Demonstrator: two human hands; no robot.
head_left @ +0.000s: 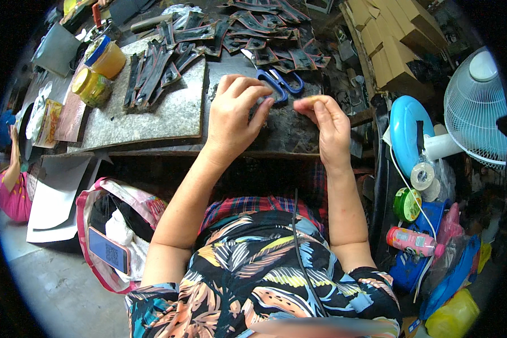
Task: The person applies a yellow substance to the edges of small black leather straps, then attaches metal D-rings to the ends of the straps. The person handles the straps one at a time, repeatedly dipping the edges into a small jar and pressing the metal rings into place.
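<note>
My left hand [236, 112] hovers over the near edge of the dark bench, beside the metal plate. Its fingers are loosely bent and the thumb stands a little apart; nothing shows in it. To its right, my right hand [330, 127] is closed in a pinch, thumb against the bent fingers. What it pinches, if anything, is too small to make out. Just beyond my fingertips lie scissors [299, 85] with blue handles, their blades pointing away under black strips. A heap of black strips [248, 31] with reddish edges covers the far bench, and a smaller pile [152, 76] rests on the plate.
Left of the grey metal plate [177, 121] stand a yellow-lidded jar [92, 88] and a blue-lidded tub [108, 59]. A fan [479, 107] and pink bottle [414, 242] are at right. A bag [93, 205] holding a phone [108, 250] hangs at lower left. Another person [16, 191] is at far left.
</note>
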